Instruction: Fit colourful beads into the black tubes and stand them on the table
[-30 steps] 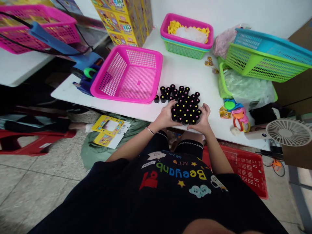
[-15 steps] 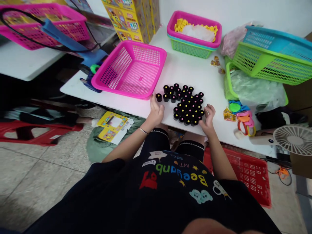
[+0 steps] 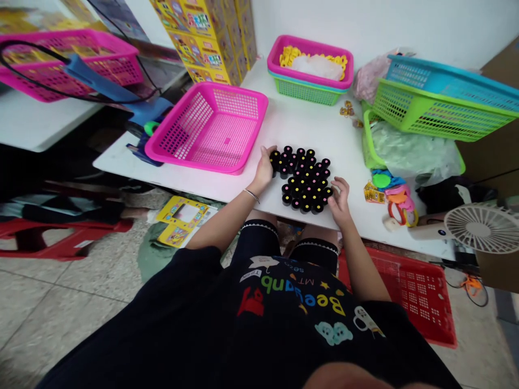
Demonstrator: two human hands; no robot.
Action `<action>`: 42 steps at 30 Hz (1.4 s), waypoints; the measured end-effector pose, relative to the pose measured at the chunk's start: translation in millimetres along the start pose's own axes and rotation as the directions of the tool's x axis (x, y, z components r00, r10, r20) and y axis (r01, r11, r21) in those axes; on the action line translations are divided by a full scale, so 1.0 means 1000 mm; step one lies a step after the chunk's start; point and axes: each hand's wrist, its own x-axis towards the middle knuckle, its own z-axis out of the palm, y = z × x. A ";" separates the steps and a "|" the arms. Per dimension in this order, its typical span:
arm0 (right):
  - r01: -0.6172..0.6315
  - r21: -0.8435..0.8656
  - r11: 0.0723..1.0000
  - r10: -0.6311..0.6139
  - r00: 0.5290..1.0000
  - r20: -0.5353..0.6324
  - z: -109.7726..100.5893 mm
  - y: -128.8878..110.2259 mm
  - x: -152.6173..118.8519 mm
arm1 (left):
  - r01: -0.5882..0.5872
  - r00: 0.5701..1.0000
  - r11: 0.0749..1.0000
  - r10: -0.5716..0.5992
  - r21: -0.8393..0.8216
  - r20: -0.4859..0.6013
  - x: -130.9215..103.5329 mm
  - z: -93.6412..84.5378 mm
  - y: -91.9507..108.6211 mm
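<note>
Sliding in from the table's (image 3: 308, 116) near edge, the left hand (image 3: 265, 172) now presses stray black caps (image 3: 305, 178) into the cluster; the right hand (image 3: 339, 199), fingers spread, braces its other side.

Bright even indoor light, soft faint shadows, wide-angle bending at edges, slight motion blur

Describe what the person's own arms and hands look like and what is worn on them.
Both forearms are bare, with no sleeves reaching them and no gloves on the left hand or the right hand. A thin silver-coloured bangle circles the left wrist; the right wrist carries nothing visible. No rings can be made out. The arms emerge from a black garment with colourful printed lettering and cartoon shapes.
</note>
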 end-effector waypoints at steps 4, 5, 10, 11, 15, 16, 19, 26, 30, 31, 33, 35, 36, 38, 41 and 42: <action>-0.032 0.019 0.999 0.032 0.999 -0.015 0.003 -0.006 0.001 | -0.017 0.999 1.000 0.017 -0.009 0.044 -0.009 0.012 0.004; -0.034 0.021 0.999 0.035 0.999 -0.014 0.003 -0.007 0.001 | -0.018 0.999 1.000 0.018 -0.010 0.051 -0.010 0.015 0.004; -0.044 -0.007 0.999 0.044 0.999 0.022 -0.001 -0.002 0.002 | -0.067 0.993 0.997 0.069 -0.025 0.097 -0.013 0.026 -0.004; -0.041 -0.013 0.999 0.042 0.999 0.034 -0.002 0.000 0.002 | -0.068 0.990 0.997 0.072 -0.032 0.124 -0.013 0.026 -0.006; -0.011 -0.025 1.000 0.012 1.000 0.029 -0.002 0.007 -0.001 | -0.023 0.978 0.999 0.029 -0.030 0.208 -0.019 0.011 -0.012; -0.017 -0.040 0.999 0.017 1.000 0.007 0.000 0.007 -0.002 | -0.023 0.976 1.000 0.026 -0.019 0.218 -0.023 0.003 -0.012; -0.050 -0.075 0.996 0.041 0.992 -0.118 0.001 0.003 -0.005 | -0.102 0.959 0.992 0.078 0.077 0.273 -0.045 -0.025 -0.008; 0.048 -0.179 0.983 -0.097 0.956 -0.278 -0.034 -0.026 0.070 | -0.336 0.920 0.898 0.248 0.284 0.305 -0.094 -0.051 -0.003; 0.142 -0.366 0.920 -0.142 0.990 0.026 -0.036 -0.031 0.178 | -0.461 0.876 0.830 0.369 0.314 0.311 -0.100 -0.043 -0.001; 0.150 -0.424 0.893 -0.118 0.988 0.100 -0.032 -0.030 0.205 | -0.469 0.873 0.822 0.374 0.324 0.313 -0.101 -0.043 -0.001; 0.145 -0.547 0.825 -0.035 0.978 0.206 -0.020 -0.025 0.254 | -0.456 0.883 0.818 0.367 0.350 0.294 -0.103 -0.044 -0.001; 0.115 -0.654 0.747 0.065 0.968 0.243 -0.009 -0.021 0.297 | -0.437 0.896 0.815 0.356 0.380 0.266 -0.107 -0.045 -0.001; 0.092 -0.701 0.707 0.112 0.965 0.239 -0.005 -0.019 0.316 | -0.435 0.897 0.811 0.355 0.391 0.262 -0.109 -0.046 -0.001; 0.028 -0.784 0.620 0.200 0.961 0.192 -0.001 -0.016 0.349 | -0.438 0.896 0.800 0.351 0.410 0.272 -0.113 -0.047 0.000; -0.080 -0.861 0.503 0.307 0.948 0.091 -0.004 -0.011 0.389 | -0.439 0.894 0.784 0.336 0.438 0.296 -0.117 -0.045 0.004; -0.104 -0.873 0.477 0.333 0.940 0.071 -0.006 -0.009 0.400 | -0.438 0.895 0.780 0.330 0.447 0.302 -0.118 -0.044 0.005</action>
